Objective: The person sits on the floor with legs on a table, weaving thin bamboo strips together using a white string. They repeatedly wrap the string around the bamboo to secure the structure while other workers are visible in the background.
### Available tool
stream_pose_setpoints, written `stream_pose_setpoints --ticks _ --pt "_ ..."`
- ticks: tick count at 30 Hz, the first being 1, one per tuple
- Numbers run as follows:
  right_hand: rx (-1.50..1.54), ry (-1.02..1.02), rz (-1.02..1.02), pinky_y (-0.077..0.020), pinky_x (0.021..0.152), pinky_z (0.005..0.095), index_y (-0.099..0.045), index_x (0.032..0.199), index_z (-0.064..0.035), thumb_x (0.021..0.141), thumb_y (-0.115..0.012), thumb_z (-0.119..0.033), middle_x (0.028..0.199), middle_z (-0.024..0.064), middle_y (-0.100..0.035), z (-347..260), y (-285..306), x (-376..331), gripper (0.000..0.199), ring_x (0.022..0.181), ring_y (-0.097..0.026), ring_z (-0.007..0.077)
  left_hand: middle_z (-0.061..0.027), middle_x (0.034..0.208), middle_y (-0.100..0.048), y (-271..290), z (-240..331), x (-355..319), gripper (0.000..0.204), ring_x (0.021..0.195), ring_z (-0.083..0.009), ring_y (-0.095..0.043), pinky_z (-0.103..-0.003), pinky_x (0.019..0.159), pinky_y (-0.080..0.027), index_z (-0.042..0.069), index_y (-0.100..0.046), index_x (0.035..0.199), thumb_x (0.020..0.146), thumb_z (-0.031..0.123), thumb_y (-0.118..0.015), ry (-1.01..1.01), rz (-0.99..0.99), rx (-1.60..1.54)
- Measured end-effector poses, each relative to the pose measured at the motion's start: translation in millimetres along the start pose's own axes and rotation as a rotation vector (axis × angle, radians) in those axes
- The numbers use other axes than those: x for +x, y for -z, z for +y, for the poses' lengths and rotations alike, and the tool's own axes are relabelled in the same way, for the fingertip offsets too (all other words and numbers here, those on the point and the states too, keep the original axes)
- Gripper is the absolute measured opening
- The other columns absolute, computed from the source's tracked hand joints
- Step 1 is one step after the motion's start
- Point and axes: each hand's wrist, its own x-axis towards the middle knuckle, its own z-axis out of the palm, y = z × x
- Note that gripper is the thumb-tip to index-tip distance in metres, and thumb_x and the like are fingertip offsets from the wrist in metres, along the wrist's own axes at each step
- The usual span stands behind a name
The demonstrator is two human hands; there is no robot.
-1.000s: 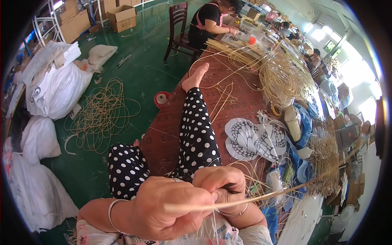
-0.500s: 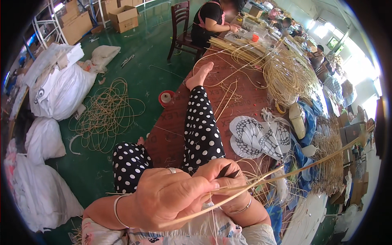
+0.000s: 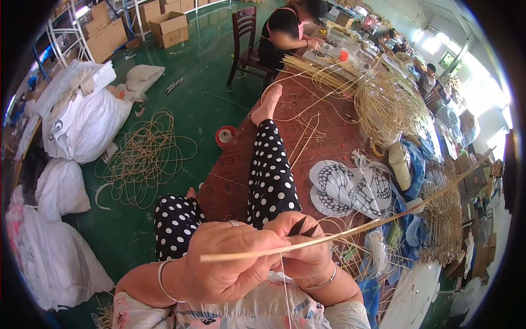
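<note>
While both hands work close together above the lap, these points hold:

Left hand (image 3: 230,263): closed in a loose fist round the near end of a rattan strip (image 3: 350,233), thumb lying along it.
Right hand (image 3: 304,247): closed, fingers pinching the same strip just beside the left hand; a small dark blade-like tip (image 3: 300,227) pokes out between the fingers, though what tool it belongs to cannot be told.
Strip position: runs from left of the left hand, through both hands, then far out to the right and upward, its free end unsupported.
Handling: looks light, thin and springy; likely bends easily but may split or kink if forced. Best held near the working point, as both hands do.
Thread: a pale thin strand (image 3: 285,285) hangs below the hands.
Around: polka-dot trousers (image 3: 271,175) ahead of the hands, loose rattan coil (image 3: 145,156) on the green floor to the left.
</note>
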Motion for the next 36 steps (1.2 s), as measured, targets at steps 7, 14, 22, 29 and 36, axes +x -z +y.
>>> stream_pose_setpoints --ticks 7,14,22,29,36 --pt "-0.207 0.134 -0.045 -0.0442 0.050 0.0232 -0.054 0.076 0.0020 0.075 -0.061 -0.012 0.068 0.0116 -0.058 1 22 -7 0.016 0.058 -0.056 0.0158 -0.0085 0.067 -0.057 7 2 -3 0.008 0.045 -0.0162 -0.051 -0.026 0.040 -0.039 -0.003 -0.055 0.082 0.075 0.001 -0.057 0.017 0.068 0.018" --pt "-0.310 0.251 -1.249 -0.0434 0.047 0.0314 -0.057 0.094 0.0075 0.086 -0.050 -0.013 0.076 0.0146 -0.059 -36 -24 -25 0.023 0.061 -0.057 0.0235 -0.0081 0.060 -0.056 21 4 -5 0.011 0.044 -0.0184 -0.051 -0.028 0.041 -0.040 -0.001 -0.057 0.079 0.069 -0.001 -0.060 0.119 0.180 0.209" --pt "-0.535 0.676 -1.517 -0.0435 0.048 0.0262 -0.057 0.087 0.0001 0.087 -0.048 -0.015 0.077 0.0072 -0.057 -91 -13 -42 0.018 0.058 -0.053 0.0168 -0.0011 0.054 -0.037 86 25 -56 0.016 0.046 -0.0063 -0.034 -0.017 0.038 -0.025 0.005 -0.040 0.067 0.080 0.005 -0.048 0.178 1.029 0.113" --pt "-1.177 0.490 -0.329 -0.0394 0.051 0.0334 -0.052 0.067 -0.0008 0.072 -0.065 -0.006 0.062 0.0126 -0.050 -31 -7 11 0.015 0.056 -0.051 0.0260 -0.0103 0.064 -0.058 20 -33 -10 0.013 0.051 -0.0214 -0.055 -0.029 0.047 -0.044 0.000 -0.057 0.086 0.074 -0.001 -0.057 0.102 0.121 0.473" --pt "0.168 0.122 -0.489 -0.0420 0.050 0.0227 -0.059 0.084 0.0005 0.082 -0.053 -0.043 0.066 0.0097 -0.058 -1 -29 -13 0.044 0.054 -0.053 0.0152 -0.0085 0.063 -0.058 15 8 17 0.015 0.049 -0.0228 -0.055 -0.029 0.044 -0.043 0.000 -0.057 0.085 0.071 0.003 -0.060 -0.077 -0.065 0.245"
